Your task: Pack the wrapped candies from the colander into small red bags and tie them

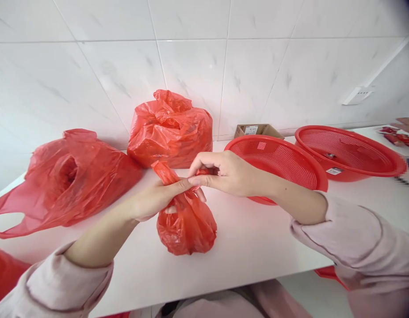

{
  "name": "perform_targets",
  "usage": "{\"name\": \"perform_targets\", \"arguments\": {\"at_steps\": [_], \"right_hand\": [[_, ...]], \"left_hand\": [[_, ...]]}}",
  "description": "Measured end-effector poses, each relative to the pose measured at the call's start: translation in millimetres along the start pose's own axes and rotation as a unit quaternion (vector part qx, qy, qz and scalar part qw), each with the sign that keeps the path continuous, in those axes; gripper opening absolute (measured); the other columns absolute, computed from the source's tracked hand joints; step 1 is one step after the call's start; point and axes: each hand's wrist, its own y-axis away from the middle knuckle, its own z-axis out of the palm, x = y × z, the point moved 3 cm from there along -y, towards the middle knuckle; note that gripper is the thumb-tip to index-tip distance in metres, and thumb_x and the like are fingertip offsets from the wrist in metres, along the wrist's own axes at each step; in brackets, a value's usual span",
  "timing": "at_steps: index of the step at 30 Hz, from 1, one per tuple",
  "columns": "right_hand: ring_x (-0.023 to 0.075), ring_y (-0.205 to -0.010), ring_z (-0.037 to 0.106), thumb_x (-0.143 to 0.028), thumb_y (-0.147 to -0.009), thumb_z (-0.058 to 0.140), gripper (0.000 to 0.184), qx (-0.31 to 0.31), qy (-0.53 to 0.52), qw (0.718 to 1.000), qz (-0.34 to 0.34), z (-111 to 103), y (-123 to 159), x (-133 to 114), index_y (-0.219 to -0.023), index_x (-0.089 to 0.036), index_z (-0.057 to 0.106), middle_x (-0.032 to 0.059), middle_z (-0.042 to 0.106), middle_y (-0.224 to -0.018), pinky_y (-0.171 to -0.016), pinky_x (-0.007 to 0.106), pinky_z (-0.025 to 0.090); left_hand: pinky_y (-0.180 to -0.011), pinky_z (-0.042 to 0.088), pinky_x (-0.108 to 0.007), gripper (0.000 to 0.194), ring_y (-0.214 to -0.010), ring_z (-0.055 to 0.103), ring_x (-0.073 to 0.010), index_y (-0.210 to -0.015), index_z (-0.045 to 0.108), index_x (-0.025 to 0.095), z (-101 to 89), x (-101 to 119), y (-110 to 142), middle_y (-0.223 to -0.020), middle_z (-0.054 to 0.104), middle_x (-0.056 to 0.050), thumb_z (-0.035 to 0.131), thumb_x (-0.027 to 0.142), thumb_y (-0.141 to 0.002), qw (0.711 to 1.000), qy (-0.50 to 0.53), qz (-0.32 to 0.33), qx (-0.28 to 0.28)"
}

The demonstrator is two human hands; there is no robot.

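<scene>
A small red plastic bag, bulging at the bottom, is in front of me at the middle of the white table. My left hand grips its gathered neck, and one handle sticks up above the thumb. From the right, my right hand pinches another part of the bag's top, with its thumb tip close against the left thumb. What fills the bag does not show through the plastic. Some of my fingers are hidden behind the red film.
Two full red bags, one tied-looking and one slumped, stand at the back left. Red perforated baskets and a cardboard box are on the right. Another person's hand is near red packets at the far right.
</scene>
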Motion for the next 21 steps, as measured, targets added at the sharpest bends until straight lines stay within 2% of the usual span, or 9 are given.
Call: {"name": "perform_targets", "arguments": {"at_steps": [3, 7, 9, 11, 14, 16, 18, 19, 21], "right_hand": [[0.0102, -0.066, 0.057, -0.033, -0.093, 0.060, 0.017, 0.046, -0.035, 0.998, 0.009, -3, 17, 1, -0.089, -0.017, 0.061, -0.0017, 0.064, -0.072, -0.058, 0.023, 0.041], [0.0101, -0.065, 0.058, -0.036, -0.091, 0.063, 0.019, 0.038, -0.081, 0.996, 0.015, 6, 33, 1, -0.094, -0.018, 0.062, -0.0011, 0.063, -0.074, -0.056, 0.022, 0.042], [0.0109, -0.073, 0.060, -0.038, -0.095, 0.057, 0.020, 0.095, -0.104, 0.990, 0.003, 10, 35, 7, -0.098, -0.018, 0.063, 0.0008, 0.065, -0.082, -0.063, 0.023, 0.046], [0.0125, -0.090, 0.063, -0.039, -0.100, 0.048, 0.024, 0.156, -0.131, 0.979, 0.007, 16, 34, 20, -0.108, -0.020, 0.062, 0.0029, 0.066, -0.097, -0.079, 0.026, 0.049], [0.0155, -0.107, 0.061, -0.040, -0.102, 0.040, 0.032, 0.150, -0.172, 0.972, 0.053, 33, 28, 43, -0.122, -0.022, 0.058, 0.0043, 0.066, -0.109, -0.094, 0.031, 0.047], [0.0163, -0.106, 0.061, -0.039, -0.102, 0.041, 0.033, 0.139, -0.199, 0.968, 0.069, 44, 25, 54, -0.123, -0.022, 0.059, 0.0045, 0.066, -0.109, -0.097, 0.033, 0.047], [0.0159, -0.104, 0.062, -0.037, -0.101, 0.045, 0.031, 0.133, -0.240, 0.959, 0.067, 50, 24, 60, -0.124, -0.022, 0.059, 0.0045, 0.066, -0.112, -0.098, 0.034, 0.046], [0.0156, -0.102, 0.062, -0.036, -0.100, 0.046, 0.031, 0.122, -0.272, 0.952, 0.065, 53, 24, 62, -0.125, -0.023, 0.058, 0.0043, 0.066, -0.113, -0.098, 0.034, 0.047], [0.0156, -0.099, 0.063, -0.035, -0.099, 0.050, 0.032, 0.080, -0.337, 0.936, 0.069, 56, 26, 64, -0.127, -0.023, 0.057, 0.0041, 0.066, -0.111, -0.095, 0.034, 0.049]], "left_hand": [[-0.047, 0.040, -0.022, 0.046, -0.046, 0.042, -0.0090, -0.081, 0.073, 0.014, -2.9, -1, 0, -0.059, 0.062, -0.004, 0.050, 0.052, -0.093, 0.999, 0.023, 0.032, -0.005], [-0.060, 0.046, -0.023, 0.036, -0.061, 0.050, -0.0113, -0.079, 0.073, 0.017, -6.7, 3, 3, -0.066, 0.062, -0.002, 0.054, 0.044, -0.094, 0.996, -0.032, 0.076, 0.027], [-0.058, 0.044, -0.021, 0.027, -0.061, 0.051, -0.0109, -0.084, 0.075, 0.019, -4.8, 5, 5, -0.066, 0.062, 0.000, 0.058, 0.039, -0.092, 0.993, -0.079, 0.081, 0.022], [-0.058, 0.045, -0.022, 0.020, -0.065, 0.056, -0.0119, -0.092, 0.076, 0.021, 1.1, 7, 7, -0.076, 0.068, -0.002, 0.061, 0.033, -0.091, 0.991, -0.102, 0.082, -0.009], [-0.057, 0.047, -0.022, 0.018, -0.072, 0.062, -0.0143, -0.090, 0.074, 0.020, 11.1, 8, 6, -0.085, 0.071, -0.003, 0.057, 0.017, -0.088, 0.988, -0.110, 0.103, -0.037], [-0.051, 0.042, -0.019, 0.022, -0.062, 0.057, -0.0113, -0.078, 0.068, 0.018, 14.2, 5, 5, -0.071, 0.065, 0.001, 0.051, 0.004, -0.079, 0.980, -0.149, 0.128, 0.003], [-0.046, 0.036, -0.018, 0.024, -0.051, 0.048, -0.0083, -0.074, 0.060, 0.018, 14.3, 0, 4, -0.059, 0.055, 0.005, 0.047, -0.002, -0.069, 0.957, -0.222, 0.162, 0.092], [-0.046, 0.035, -0.018, 0.026, -0.050, 0.046, -0.0079, -0.075, 0.058, 0.018, 14.5, -2, 5, -0.059, 0.054, 0.006, 0.046, -0.003, -0.067, 0.935, -0.264, 0.188, 0.143], [-0.051, 0.040, -0.020, 0.030, -0.057, 0.053, -0.0098, -0.085, 0.057, 0.018, 16.9, -6, 9, -0.074, 0.061, 0.002, 0.048, -0.004, -0.067, 0.875, -0.341, 0.255, 0.229]]}}
